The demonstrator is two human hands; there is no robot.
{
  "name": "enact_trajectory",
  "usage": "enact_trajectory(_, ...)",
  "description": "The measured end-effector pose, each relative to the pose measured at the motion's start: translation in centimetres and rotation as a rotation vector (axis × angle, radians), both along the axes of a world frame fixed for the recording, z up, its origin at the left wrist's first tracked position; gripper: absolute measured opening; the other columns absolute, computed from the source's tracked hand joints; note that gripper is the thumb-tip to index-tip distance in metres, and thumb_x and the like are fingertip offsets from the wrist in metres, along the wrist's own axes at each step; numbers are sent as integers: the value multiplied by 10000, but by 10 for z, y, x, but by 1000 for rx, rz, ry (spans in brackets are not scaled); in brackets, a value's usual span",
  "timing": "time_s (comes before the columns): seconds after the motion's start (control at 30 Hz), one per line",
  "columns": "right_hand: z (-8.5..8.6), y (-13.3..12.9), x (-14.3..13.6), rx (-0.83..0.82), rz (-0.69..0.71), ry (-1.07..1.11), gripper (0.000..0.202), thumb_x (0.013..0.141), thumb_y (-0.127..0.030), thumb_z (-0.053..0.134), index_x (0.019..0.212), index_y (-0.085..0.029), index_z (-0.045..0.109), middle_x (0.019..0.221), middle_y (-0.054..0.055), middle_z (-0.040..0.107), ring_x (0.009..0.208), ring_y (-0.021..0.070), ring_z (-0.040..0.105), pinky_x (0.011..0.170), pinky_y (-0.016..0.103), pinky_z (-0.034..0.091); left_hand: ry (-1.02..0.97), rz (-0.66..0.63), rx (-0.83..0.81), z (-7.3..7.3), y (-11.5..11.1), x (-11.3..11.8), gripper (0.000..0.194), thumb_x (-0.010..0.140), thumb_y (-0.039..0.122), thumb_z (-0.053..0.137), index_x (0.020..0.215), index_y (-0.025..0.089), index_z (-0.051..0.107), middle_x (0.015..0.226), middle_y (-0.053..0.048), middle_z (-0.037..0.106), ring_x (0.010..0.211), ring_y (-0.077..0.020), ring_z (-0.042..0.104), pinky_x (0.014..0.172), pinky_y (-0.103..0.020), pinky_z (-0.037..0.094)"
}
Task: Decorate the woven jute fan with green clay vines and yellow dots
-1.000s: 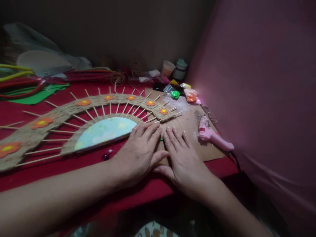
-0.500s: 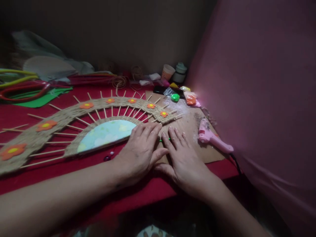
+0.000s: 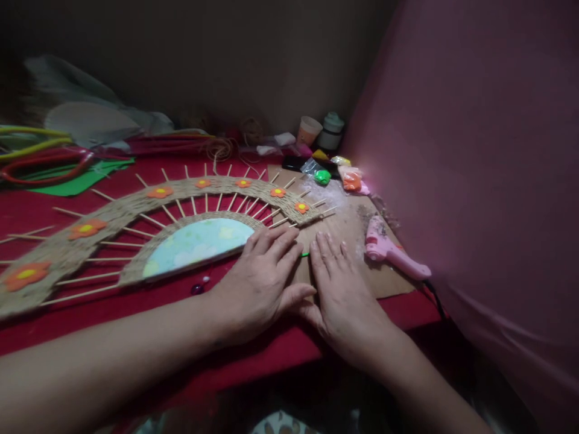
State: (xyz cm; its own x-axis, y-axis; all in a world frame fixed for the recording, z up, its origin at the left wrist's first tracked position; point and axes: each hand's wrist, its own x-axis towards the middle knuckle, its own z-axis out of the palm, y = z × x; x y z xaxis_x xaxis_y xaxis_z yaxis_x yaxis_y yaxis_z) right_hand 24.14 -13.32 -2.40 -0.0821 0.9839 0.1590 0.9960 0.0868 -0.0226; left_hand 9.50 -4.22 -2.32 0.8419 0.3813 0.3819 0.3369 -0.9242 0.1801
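A thin strand of green clay (image 3: 304, 254) lies on the cardboard sheet (image 3: 348, 229), its ends running under my fingers. My left hand (image 3: 271, 271) rests flat over its left side, palm down. On its right side lies my right hand (image 3: 339, 283), also flat with fingers stretched forward. The thumbs meet near the table's front edge. Left of the hands spreads a woven fan-shaped piece (image 3: 113, 211) with thin sticks, orange clay flowers (image 3: 87, 229) and a pale blue half-round centre (image 3: 199, 244).
A pink glue gun (image 3: 393, 253) lies on the cardboard's right side. Behind are bags of green clay (image 3: 322, 176) and orange clay (image 3: 351, 179), a paper cup (image 3: 309, 131) and a jar (image 3: 331, 132). A pink cloth (image 3: 479, 181) hangs at the right.
My right hand has shifted slightly right with its fingers drawn closer together. Less of the green strand shows between the hands. The view has shifted a little.
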Motion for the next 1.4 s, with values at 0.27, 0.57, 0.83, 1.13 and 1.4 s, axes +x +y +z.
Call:
enact_trajectory(0.27,-5,-15,2,-45,-13,31,884,863,-654,346,1388,58,327,1471,271,223,1381,377,153,1106,552,235,65,-44,29,1,-6,-1,548,923,473,419,1250,57,560,1400,-189,450,1319,-353,320,1085,-553,248)
enact_trajectory(0.57,4,-7,5,-69,-13,21,830,886,-614,342,1385,49,341,1473,272,197,1380,395,152,1098,586,215,33,-23,92,1,-5,-2,532,923,454,428,1236,49,573,1369,-210,478,1306,-366,350,1080,-557,262)
enact_trajectory(0.83,7,-7,5,-125,-27,-2,877,858,-654,363,1398,36,321,1477,262,197,1373,401,161,1104,571,213,38,-13,108,-1,-5,0,533,922,446,435,1234,35,569,1369,-216,474,1308,-363,346,1085,-549,254)
enact_trajectory(1.13,3,-20,8,-32,-21,9,928,831,-690,368,1379,59,348,1476,276,211,1387,389,154,1098,574,237,-34,31,74,4,-4,-3,471,940,408,387,1111,37,623,1316,-214,520,1245,-347,399,1039,-543,319)
enact_trajectory(1.4,3,-13,-4,-89,120,22,952,812,-704,375,1411,31,286,1498,239,177,1399,369,104,1114,561,218,-113,87,-112,3,-1,-4,425,961,343,338,1223,68,528,1293,-170,522,1199,-294,423,1013,-510,357)
